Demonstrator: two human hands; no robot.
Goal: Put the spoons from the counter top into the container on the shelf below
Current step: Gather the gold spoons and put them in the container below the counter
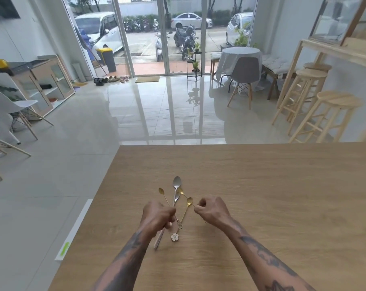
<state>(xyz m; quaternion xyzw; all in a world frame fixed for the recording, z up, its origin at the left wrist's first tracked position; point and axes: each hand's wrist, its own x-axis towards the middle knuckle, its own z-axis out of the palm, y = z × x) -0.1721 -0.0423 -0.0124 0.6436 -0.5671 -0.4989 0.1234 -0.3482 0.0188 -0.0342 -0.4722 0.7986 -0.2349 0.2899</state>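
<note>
Nearest to me, both tattooed forearms reached forward over the wooden counter top, close to its left edge. My left hand was curled into a fist around a bundle of handles: the large silver spoon, whose handle end stuck out below the fist toward the near edge, and a thin gold spoon fanned out to the left of it. A white flower-shaped charm on one handle end hung just right of that fist, over the wood.

My right hand was pinched shut, fingertips closed on the slim handle of a gold spoon whose bowl lay against the silver spoon. Between the two hands sat another gold spoon, its handle running down toward the flower charm; I could not tell which hand, if either, carried it. I could not tell whether the spoons were lifted clear or touching the wood.

Beyond the counter's far edge lay the glossy tiled floor, with wooden stools to the right and a draped round table farther back by the glass doors.
</note>
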